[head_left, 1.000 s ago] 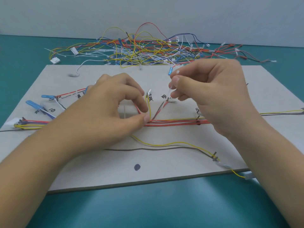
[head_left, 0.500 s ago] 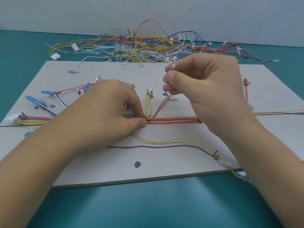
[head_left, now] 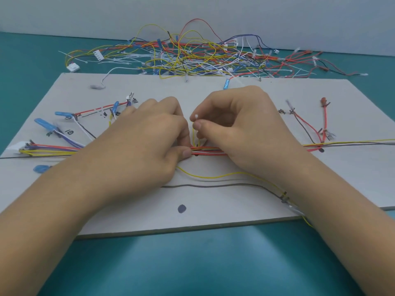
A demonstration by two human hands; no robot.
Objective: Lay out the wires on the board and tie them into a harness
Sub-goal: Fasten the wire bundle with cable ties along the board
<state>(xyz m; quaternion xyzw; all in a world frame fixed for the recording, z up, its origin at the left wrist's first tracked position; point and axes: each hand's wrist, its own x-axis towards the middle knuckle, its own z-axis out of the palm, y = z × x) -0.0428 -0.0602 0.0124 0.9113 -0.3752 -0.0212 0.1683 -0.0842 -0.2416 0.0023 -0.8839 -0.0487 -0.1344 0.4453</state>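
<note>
While the left hand [head_left: 149, 133] pinches the wire bundle [head_left: 209, 151] at frame centre on the board [head_left: 213, 210], the right hand [head_left: 241, 124] pinches a white tie [head_left: 195, 122] just above, and if the L grip loosens, wires may spread before tightening.

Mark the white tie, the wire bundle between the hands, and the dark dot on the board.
white tie [head_left: 196, 117], head view, its upper tip.
wire bundle [head_left: 210, 151], head view, the exposed red stretch.
dark dot [head_left: 182, 208], head view, its middle.
</note>
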